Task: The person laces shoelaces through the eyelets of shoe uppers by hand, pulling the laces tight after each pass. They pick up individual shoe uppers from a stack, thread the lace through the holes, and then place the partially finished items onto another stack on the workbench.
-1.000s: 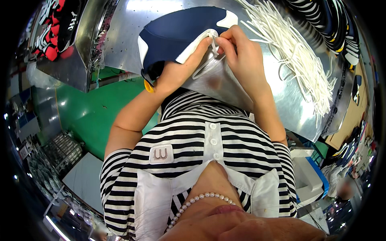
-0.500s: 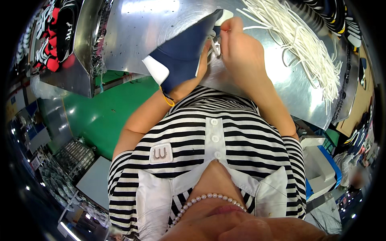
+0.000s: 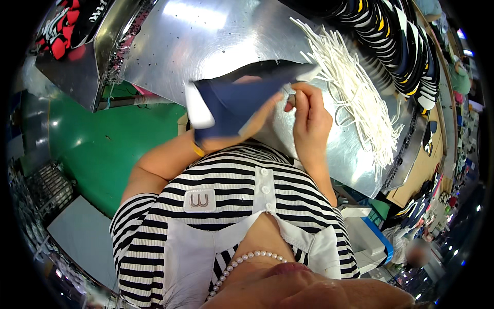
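Note:
A navy fabric shoe upper [image 3: 231, 103] with a white end patch and a yellow loop lies across my left hand [image 3: 260, 118], whose fingers are wrapped round it from underneath. The upper's far end is smeared by motion. Close by its right edge, my right hand [image 3: 313, 116] is closed in a pinch, thumb against forefinger. Whatever is in that pinch is too small and blurred to make out. Both hands are held above the near part of the metal table [image 3: 206, 51].
A heap of white laces [image 3: 355, 98] lies on the table's right side. Beyond it curves a row of dark shoe uppers [image 3: 393, 46] with white and yellow parts. Red, black and white pieces [image 3: 62, 33] sit at the far left, beside a metal edge. Green floor [image 3: 118, 139] shows below left.
The whole view has shifted. The navy upper has tilted flatter and come nearer to my body, with my right hand following it. The left hand keeps hold of it.

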Tool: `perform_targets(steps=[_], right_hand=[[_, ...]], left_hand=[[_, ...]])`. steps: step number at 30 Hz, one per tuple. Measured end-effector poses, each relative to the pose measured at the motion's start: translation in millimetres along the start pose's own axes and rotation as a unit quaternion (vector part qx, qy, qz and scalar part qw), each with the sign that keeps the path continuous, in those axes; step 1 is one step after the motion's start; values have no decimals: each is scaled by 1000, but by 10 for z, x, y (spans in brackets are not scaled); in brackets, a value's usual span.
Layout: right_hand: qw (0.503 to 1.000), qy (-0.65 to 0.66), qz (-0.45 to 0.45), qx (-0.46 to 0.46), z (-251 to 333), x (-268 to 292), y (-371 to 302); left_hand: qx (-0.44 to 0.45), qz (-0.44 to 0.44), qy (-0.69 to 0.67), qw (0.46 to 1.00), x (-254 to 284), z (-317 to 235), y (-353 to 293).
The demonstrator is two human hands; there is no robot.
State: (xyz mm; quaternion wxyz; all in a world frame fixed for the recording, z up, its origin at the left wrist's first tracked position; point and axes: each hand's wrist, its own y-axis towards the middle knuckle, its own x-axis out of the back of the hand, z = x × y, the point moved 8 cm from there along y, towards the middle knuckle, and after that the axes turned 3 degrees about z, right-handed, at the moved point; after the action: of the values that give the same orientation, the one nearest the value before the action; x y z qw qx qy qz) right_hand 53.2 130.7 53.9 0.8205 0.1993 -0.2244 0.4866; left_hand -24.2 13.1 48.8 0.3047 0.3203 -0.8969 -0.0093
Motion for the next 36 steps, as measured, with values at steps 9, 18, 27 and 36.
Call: perform_targets(steps=[9, 18, 27, 36], right_hand=[[935, 329, 20, -131, -571, 21, 456], [933, 342, -89, -69, -661, -34, 630], [939, 337, -54, -53, -514, -132, 454], [941, 273, 197, -17, -375, -642, 168]], left_hand=[[266, -18, -238, 934, 152, 765, 151], [79, 85, 150, 982, 322, 575, 130], [-31, -76, 206, 975, 462, 136, 234], [-17, -109, 108, 988, 751, -23, 340]])
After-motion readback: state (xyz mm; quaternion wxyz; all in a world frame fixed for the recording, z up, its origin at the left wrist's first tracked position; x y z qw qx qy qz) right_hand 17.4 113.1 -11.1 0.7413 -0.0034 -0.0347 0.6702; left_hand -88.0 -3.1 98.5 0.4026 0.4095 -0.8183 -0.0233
